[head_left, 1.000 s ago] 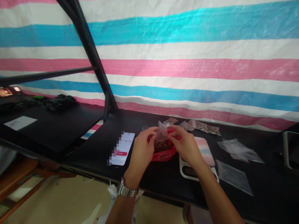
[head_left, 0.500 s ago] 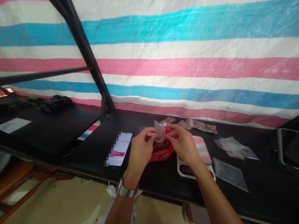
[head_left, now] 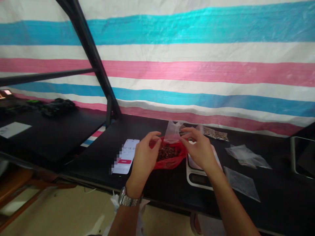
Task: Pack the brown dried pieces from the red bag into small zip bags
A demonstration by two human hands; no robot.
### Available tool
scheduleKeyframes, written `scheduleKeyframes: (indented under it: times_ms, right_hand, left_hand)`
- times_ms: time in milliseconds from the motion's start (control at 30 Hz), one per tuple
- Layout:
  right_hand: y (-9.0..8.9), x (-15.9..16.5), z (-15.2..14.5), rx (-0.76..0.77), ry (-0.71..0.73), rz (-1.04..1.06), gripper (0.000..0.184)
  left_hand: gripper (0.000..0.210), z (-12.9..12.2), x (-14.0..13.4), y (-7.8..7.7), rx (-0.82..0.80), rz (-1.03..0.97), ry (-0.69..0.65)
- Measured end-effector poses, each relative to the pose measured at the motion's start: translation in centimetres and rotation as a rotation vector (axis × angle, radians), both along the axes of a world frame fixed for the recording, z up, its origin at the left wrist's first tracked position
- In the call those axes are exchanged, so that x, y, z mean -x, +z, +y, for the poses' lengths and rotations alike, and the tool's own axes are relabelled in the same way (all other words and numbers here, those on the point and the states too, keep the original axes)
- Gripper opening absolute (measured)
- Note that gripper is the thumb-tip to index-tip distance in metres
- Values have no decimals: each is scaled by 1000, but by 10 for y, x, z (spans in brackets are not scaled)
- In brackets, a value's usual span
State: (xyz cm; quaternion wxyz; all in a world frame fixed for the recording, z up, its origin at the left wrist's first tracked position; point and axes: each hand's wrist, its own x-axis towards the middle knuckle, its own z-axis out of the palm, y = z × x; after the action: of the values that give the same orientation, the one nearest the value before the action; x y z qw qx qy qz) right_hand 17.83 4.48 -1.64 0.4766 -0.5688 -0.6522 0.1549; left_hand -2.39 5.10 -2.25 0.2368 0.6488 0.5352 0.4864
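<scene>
A small clear plastic bag (head_left: 171, 133) hangs over a red plastic bag (head_left: 169, 163) that holds small brown pieces (head_left: 168, 151). The fingertips of my right hand (head_left: 199, 148) pinch the clear bag at its right side. My left hand (head_left: 145, 156) is beside the red bag's left edge, thumb and forefinger apart, with nothing seen between them. Below my right hand lies a white scale (head_left: 191, 179), partly covered by the hand and forearm.
A phone (head_left: 126, 156) showing a timer lies left of my left hand. Filled small bags (head_left: 213, 132) lie at the back. Flat clear bags (head_left: 242, 183) are on the right, near a grey-framed object (head_left: 295, 157). A black metal post (head_left: 92, 55) stands before the striped sheet (head_left: 197, 72).
My left hand has let go of the clear bag and moved slightly left. The bag has shifted a little right with my right hand, uncovering more of the brown pieces.
</scene>
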Motion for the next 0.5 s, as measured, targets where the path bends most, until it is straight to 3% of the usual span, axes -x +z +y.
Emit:
scheduleKeyframes:
  times_ms: [133,200,300,400,467,500]
  right_hand:
    - [-2,9,-2,4,-3,-77,22]
    - [-1,5,0,28,7,52,22]
    - [4,-31,4,46,-17,304,38]
    - [8,-99,-3,22,-383,218,47]
    - [6,-147,-15,147,-709,-159,42]
    - [4,-167,-22,187,-790,-240,39]
  left_hand:
    - [22,1,4,1,4,49,8]
    - [23,1,6,2,4,57,22]
    - [27,2,12,2,-1,50,46]
    - [30,3,18,2,10,24,73]
    - [31,4,21,2,20,19,88]
    - [32,4,22,2,24,23,95]
